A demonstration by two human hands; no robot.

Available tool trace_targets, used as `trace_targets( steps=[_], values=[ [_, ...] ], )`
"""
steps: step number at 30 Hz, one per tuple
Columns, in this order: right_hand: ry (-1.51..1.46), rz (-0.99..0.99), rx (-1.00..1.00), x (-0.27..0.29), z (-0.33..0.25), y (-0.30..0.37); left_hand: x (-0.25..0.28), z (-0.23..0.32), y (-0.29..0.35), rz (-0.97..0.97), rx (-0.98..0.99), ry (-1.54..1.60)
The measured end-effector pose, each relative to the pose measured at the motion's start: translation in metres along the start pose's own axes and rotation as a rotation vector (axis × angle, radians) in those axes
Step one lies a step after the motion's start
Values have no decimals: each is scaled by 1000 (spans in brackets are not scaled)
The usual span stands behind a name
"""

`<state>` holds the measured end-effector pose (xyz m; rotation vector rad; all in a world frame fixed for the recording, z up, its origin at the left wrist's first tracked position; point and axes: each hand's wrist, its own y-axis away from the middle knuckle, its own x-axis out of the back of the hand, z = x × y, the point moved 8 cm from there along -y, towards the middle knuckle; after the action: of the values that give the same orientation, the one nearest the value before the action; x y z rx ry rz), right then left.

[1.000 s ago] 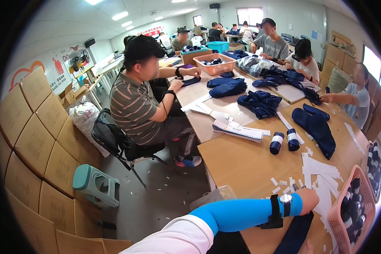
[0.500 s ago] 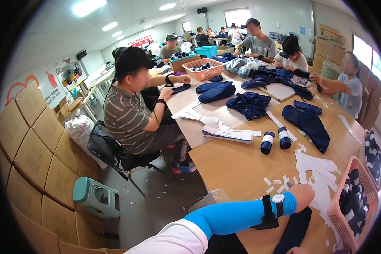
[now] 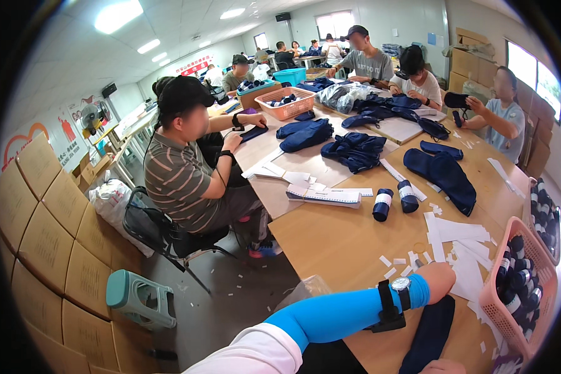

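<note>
My left arm, in a blue sleeve with a watch and a black strap, reaches across the near side of the table. My left hand (image 3: 437,280) looks curled beside the far end of a flat, folded navy cloth piece (image 3: 429,333); its fingers are turned away from view. A small grey object (image 3: 419,263), too small to name, shows just past that hand. Only a part of my right hand (image 3: 444,367) comes in at the lower edge, touching the near end of the navy cloth. Its fingers are mostly cut off.
White paper strips (image 3: 458,230) and small scraps lie beyond my left hand. Two banded navy rolls (image 3: 383,204) stand near a stack of paper bands (image 3: 324,196). A pink basket (image 3: 489,293) of rolls is at right. Co-workers sit around the table; cartons (image 3: 84,274) line the left.
The whole view has shifted slightly. My hands stay at the two ends of the navy cloth, with the right showing a little more. The co-worker at far right has raised a dark piece.
</note>
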<state>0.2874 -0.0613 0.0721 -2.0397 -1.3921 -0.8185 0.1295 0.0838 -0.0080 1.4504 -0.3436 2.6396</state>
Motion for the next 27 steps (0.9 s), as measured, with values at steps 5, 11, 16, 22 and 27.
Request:
trace_targets(
  steps=[5, 11, 16, 22, 27],
  values=[
    [-213, 53, -150, -19, 24, 6, 0, 2, 5, -11, 1, 26],
    [-246, 165, -29, -7, 21, 5, 6, 3, 9, 3, 2, 51],
    [-266, 112, -57, -1, 21, 7, 4, 0, 6, 12, -11, 67],
    [-311, 91, -179, -16, 44, 7, 3, 0, 2, 11, -18, 65],
    [-417, 200, -227, -21, 77, 28, 2, -1, 3, 23, -38, 58]
  ],
)
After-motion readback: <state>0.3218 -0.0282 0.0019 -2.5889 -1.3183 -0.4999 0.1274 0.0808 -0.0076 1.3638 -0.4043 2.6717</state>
